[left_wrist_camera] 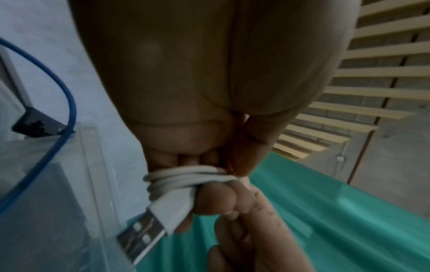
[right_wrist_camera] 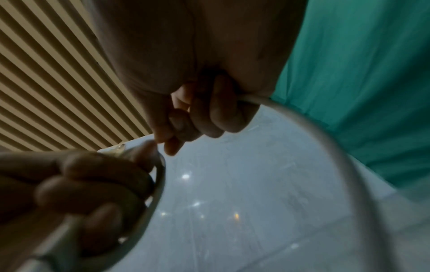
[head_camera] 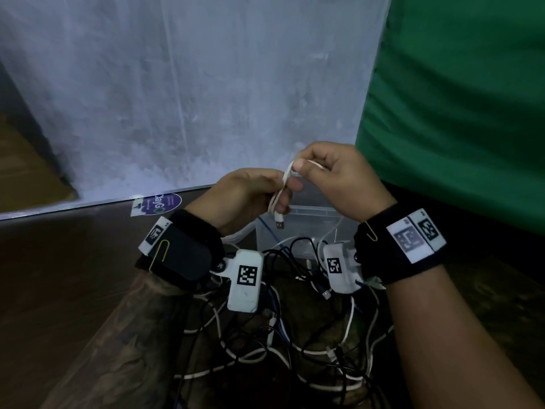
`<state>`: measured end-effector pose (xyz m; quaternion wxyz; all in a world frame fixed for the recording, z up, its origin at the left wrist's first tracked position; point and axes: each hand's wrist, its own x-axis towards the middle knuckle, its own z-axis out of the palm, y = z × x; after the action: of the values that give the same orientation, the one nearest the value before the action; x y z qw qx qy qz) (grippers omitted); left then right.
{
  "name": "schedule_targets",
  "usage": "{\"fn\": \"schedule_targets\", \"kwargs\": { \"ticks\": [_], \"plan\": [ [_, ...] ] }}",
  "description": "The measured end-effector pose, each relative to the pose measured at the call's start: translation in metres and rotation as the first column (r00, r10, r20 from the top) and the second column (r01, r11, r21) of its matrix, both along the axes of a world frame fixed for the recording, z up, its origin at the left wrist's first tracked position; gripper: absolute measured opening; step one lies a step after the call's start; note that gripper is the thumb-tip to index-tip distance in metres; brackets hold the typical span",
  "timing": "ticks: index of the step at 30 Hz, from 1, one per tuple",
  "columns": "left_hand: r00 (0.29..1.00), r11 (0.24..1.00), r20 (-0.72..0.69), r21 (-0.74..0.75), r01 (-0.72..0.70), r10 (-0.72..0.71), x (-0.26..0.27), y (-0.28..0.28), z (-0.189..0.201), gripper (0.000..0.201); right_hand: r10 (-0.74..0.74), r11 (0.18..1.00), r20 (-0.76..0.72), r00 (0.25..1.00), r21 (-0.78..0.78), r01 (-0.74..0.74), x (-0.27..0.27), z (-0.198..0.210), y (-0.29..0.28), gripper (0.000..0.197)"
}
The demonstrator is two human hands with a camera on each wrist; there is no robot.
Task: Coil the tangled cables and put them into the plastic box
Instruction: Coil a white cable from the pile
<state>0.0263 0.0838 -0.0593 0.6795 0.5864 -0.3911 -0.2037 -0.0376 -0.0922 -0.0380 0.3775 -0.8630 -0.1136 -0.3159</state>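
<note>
Left hand (head_camera: 246, 199) grips the coiled white USB cable (head_camera: 277, 199) above the plastic box (head_camera: 306, 225), right hand (head_camera: 330, 175) pinching its free end; slack tension could let the wraps spring loose.

Perhaps a home: slatted ceiling (right_wrist_camera: 46, 73)

White USB cable (head_camera: 280, 196), partly coiled, above the clear plastic box (head_camera: 306, 228).
</note>
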Motion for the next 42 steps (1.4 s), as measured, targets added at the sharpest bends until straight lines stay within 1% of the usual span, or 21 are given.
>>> {"fn": "schedule_targets", "kwargs": {
  "ticks": [2, 4, 6, 8, 10, 12, 15, 18, 20, 22, 24, 26, 28, 29, 30, 32, 34, 37, 39, 40, 42],
  "plan": [
    [0.995, 0.996, -0.050, -0.040, 0.084, -0.085, 0.000, 0.003, 0.001, 0.030, 0.012, 0.999, 0.016, 1.000, 0.044, -0.013, 0.007, -0.005, -0.001, 0.015],
    [0.984, 0.983, -0.102, -0.122, 0.136, -0.149, 0.000, 0.003, 0.005, 0.029, 0.021, 0.997, 0.043, 0.999, 0.069, -0.023, 0.010, -0.007, -0.001, 0.015],
    [0.963, 0.958, -0.166, -0.231, 0.170, -0.211, 0.002, 0.003, 0.009, 0.029, 0.017, 0.997, 0.052, 0.999, 0.068, -0.021, 0.012, -0.008, -0.001, 0.018],
    [0.941, 0.922, -0.229, -0.353, 0.157, -0.248, 0.004, 0.003, 0.014, 0.027, 0.026, 0.999, 0.010, 1.000, 0.044, -0.027, 0.011, -0.009, 0.001, 0.021],
    [0.928, 0.884, -0.294, -0.462, 0.069, -0.227, 0.006, 0.004, 0.018, 0.027, 0.054, 0.998, -0.064, 0.997, -0.010, -0.054, 0.008, -0.009, 0.006, 0.023],
    [0.907, 0.846, -0.383, -0.530, -0.061, -0.175, 0.009, 0.006, 0.021, 0.026, 0.083, 0.990, -0.121, 0.989, -0.106, -0.096, 0.006, -0.007, 0.017, 0.027],
    [0.849, 0.795, -0.516, -0.560, -0.235, -0.112, 0.013, 0.004, 0.020, 0.026, 0.047, 0.957, -0.165, 0.985, -0.274, -0.091, 0.004, -0.005, 0.030, 0.034],
    [0.826, 0.737, -0.564, -0.553, -0.388, 0.013, 0.020, 0.004, 0.016, 0.025, 0.027, 0.924, -0.240, 0.971, -0.364, -0.115, -0.004, -0.001, 0.034, 0.039],
    [0.843, 0.721, -0.522, -0.534, -0.441, 0.129, 0.027, 0.004, 0.011, 0.023, 0.035, 0.911, -0.287, 0.957, -0.384, -0.148, -0.010, 0.002, 0.037, 0.047],
    [0.875, 0.736, -0.400, -0.500, -0.457, 0.271, 0.028, 0.000, 0.005, 0.020, 0.046, 0.898, -0.294, 0.955, -0.406, -0.169, -0.013, 0.005, 0.039, 0.050],
    [0.885, 0.772, -0.179, -0.436, -0.463, 0.430, 0.020, -0.005, 0.002, 0.020, 0.053, 0.890, -0.281, 0.958, -0.422, -0.173, -0.017, 0.011, 0.039, 0.046],
    [0.837, 0.810, 0.107, -0.344, -0.475, 0.536, 0.011, -0.010, 0.001, 0.020, 0.041, 0.900, -0.286, 0.957, -0.405, -0.159, -0.022, 0.018, 0.034, 0.040],
    [0.788, 0.850, 0.323, -0.244, -0.466, 0.525, 0.006, -0.012, 0.001, 0.021, 0.056, 0.936, -0.261, 0.964, -0.322, -0.142, -0.027, 0.024, 0.027, 0.031],
    [0.789, 0.880, 0.392, -0.186, -0.437, 0.474, 0.004, -0.011, 0.002, 0.024, 0.073, 0.957, -0.227, 0.971, -0.259, -0.132, -0.028, 0.026, 0.021, 0.025],
    [0.809, 0.910, 0.421, -0.124, -0.396, 0.409, 0.002, -0.010, 0.003, 0.029, 0.074, 0.971, -0.180, 0.981, -0.212, -0.112, -0.029, 0.027, 0.017, 0.021],
    [0.885, 0.959, 0.377, -0.035, -0.281, 0.273, -0.004, -0.009, 0.005, 0.036, 0.042, 0.982, -0.091, 0.995, -0.182, -0.058, -0.029, 0.026, 0.007, 0.020],
    [0.930, 0.983, 0.320, -0.036, -0.180, 0.182, -0.010, -0.010, 0.005, 0.037, 0.058, 0.990, -0.059, 0.997, -0.122, -0.064, -0.026, 0.024, 0.000, 0.021],
    [0.964, 0.989, 0.225, -0.076, -0.126, 0.141, -0.010, -0.011, 0.004, 0.038, 0.113, 0.993, -0.076, 0.991, -0.021, -0.115, -0.022, 0.022, -0.001, 0.018],
    [0.980, 0.993, 0.169, -0.071, -0.093, 0.104, -0.007, -0.008, 0.005, 0.033, 0.103, 0.995, -0.074, 0.992, 0.013, -0.102, -0.020, 0.019, 0.000, 0.018],
    [0.988, 0.995, 0.138, -0.077, -0.062, 0.072, -0.006, -0.006, 0.006, 0.031, 0.085, 0.996, -0.066, 0.994, 0.025, -0.084, -0.019, 0.018, -0.001, 0.021],
    [0.999, 0.990, 0.035, -0.139, -0.009, 0.014, -0.003, 0.001, 0.011, 0.030, 0.064, 0.997, -0.086, 0.994, 0.050, -0.060, -0.018, 0.018, -0.006, 0.029]
  ]
}}
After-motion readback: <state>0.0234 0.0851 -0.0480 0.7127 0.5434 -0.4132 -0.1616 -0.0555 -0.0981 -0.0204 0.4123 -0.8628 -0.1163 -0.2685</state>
